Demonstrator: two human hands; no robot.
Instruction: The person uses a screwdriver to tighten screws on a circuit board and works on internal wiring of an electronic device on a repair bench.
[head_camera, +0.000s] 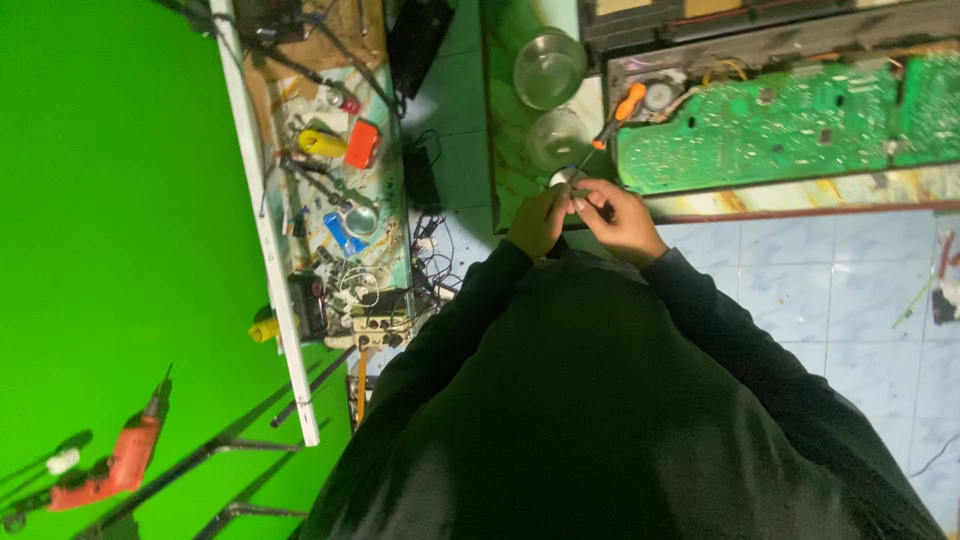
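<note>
A pale blue tiled floor (800, 290) and a bright green wall (110, 200) frame a cluttered electronics workshop. Nearest the camera, black sleeves lead to the two hands, which are brought together just over the near edge of the worktable (500, 150). A small round silvery part (563, 178) is pinched between the fingers of the left hand (537, 222) and the right hand (622, 218); how tightly each hand is closed cannot be told. The part is judged light, rigid and easily dropped, best held by its rim. An orange-handled screwdriver (612, 120) slants up from the hands. Beyond it, two clear glass bowls (548, 68) stand on the table, beside a long green circuit board (780, 125) in its frame. An orange drill (120, 455) hangs on the wall.
</note>
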